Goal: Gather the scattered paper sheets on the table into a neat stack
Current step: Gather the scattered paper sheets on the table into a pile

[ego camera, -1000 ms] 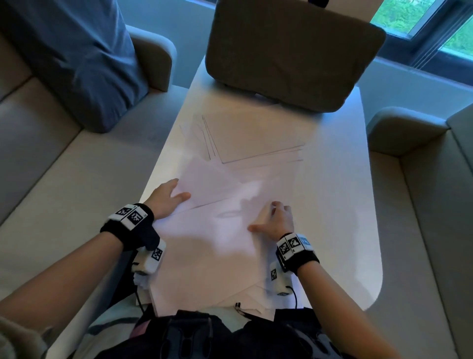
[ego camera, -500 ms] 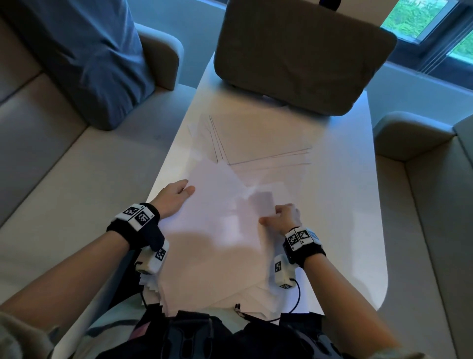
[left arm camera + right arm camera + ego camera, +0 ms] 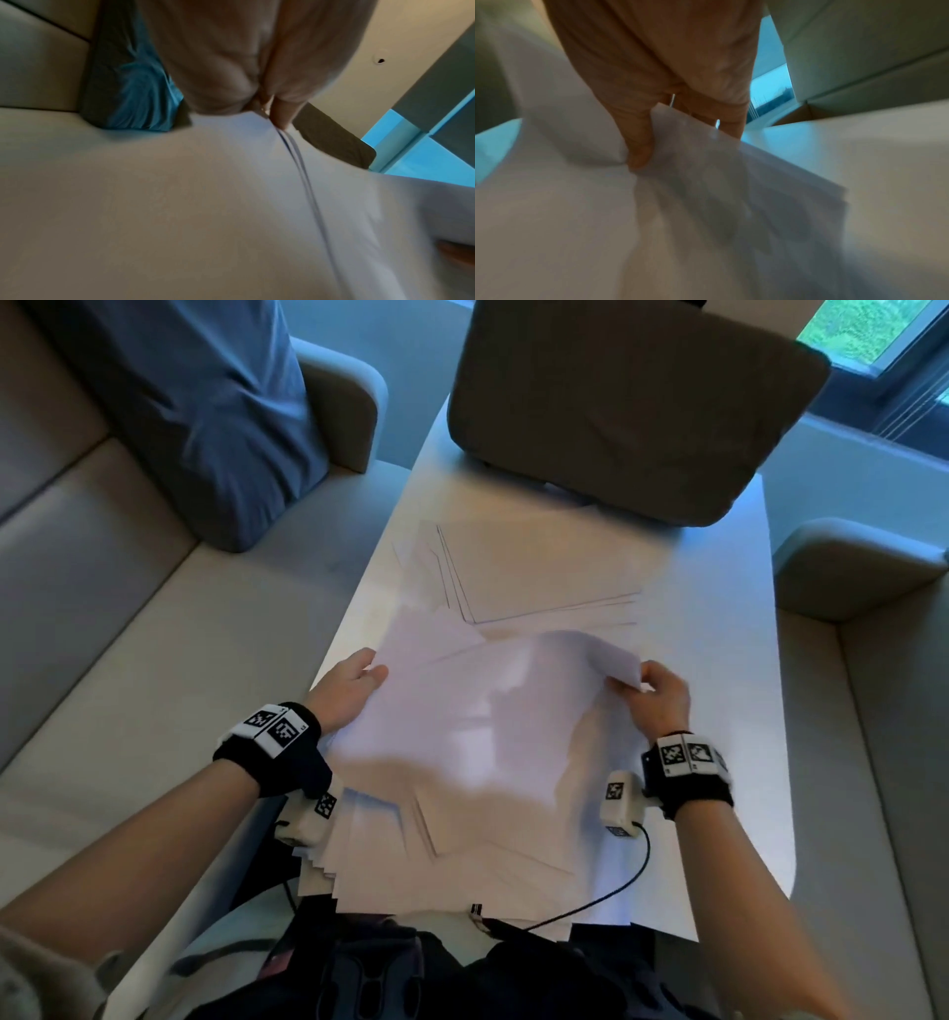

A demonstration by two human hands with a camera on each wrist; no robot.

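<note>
A loose bundle of white paper sheets (image 3: 482, 711) is lifted off the white table (image 3: 719, 660) between both hands. My left hand (image 3: 354, 685) grips the bundle's left edge, thumb on top; in the left wrist view the left hand (image 3: 277, 119) pinches the edges of the sheets (image 3: 295, 152). My right hand (image 3: 652, 690) pinches the curled right corner, and the right wrist view shows its thumb (image 3: 639, 154) pressed on the paper (image 3: 706, 172). More sheets (image 3: 436, 855) lie fanned under the bundle near me. Another spread of sheets (image 3: 539, 577) lies flat farther up the table.
A brown cushion (image 3: 631, 403) leans on the table's far end. A blue cushion (image 3: 205, 403) sits on the beige sofa (image 3: 128, 660) at the left. Another sofa seat (image 3: 873, 711) runs along the right. A black cable (image 3: 606, 896) hangs from my right wrist over the table's near edge.
Both hands have lifted the sheets from flat on the table. My right hand moved right and up while pinching the corner, and the bundle now bows between the hands.
</note>
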